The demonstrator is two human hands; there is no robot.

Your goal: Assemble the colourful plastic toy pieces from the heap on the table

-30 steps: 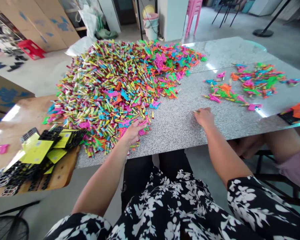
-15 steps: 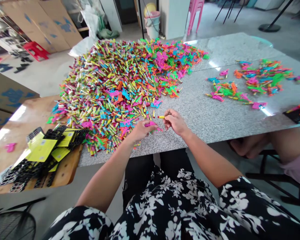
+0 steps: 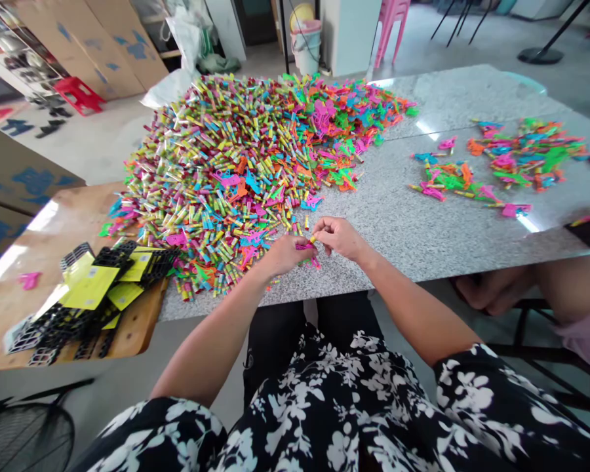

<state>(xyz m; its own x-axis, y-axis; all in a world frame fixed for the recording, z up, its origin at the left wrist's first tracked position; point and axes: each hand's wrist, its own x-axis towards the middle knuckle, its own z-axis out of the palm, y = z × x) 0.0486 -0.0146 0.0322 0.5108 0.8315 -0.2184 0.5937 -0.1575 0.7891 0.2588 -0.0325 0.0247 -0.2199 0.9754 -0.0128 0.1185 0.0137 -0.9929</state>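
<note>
Pinched in my left hand (image 3: pixel 286 255) is a small pink plastic toy gun (image 3: pixel 303 247), mostly covered by my fingers. My right hand (image 3: pixel 339 237) grips a short yellow tube (image 3: pixel 313 240), its end against the front of the pink piece. Whether the two are joined I cannot tell. Both hands are together above the near edge of the speckled stone table (image 3: pixel 398 229). Just beyond them rises a big heap of small yellow, red and green tubes (image 3: pixel 216 157), mixed with coloured toy guns (image 3: pixel 324 118) toward its right side.
Toy guns with tubes attached lie in loose groups (image 3: pixel 521 157) at the right. Black plastic mesh pieces with yellow cards (image 3: pixel 91 286) are stacked on a wooden table (image 3: pixel 4 295) at left. Another person's bare legs (image 3: pixel 531 292) show at the right edge.
My right hand has brought the yellow tube left to the pink toy gun, closing the gap between the hands. The whole view has shifted slightly.
</note>
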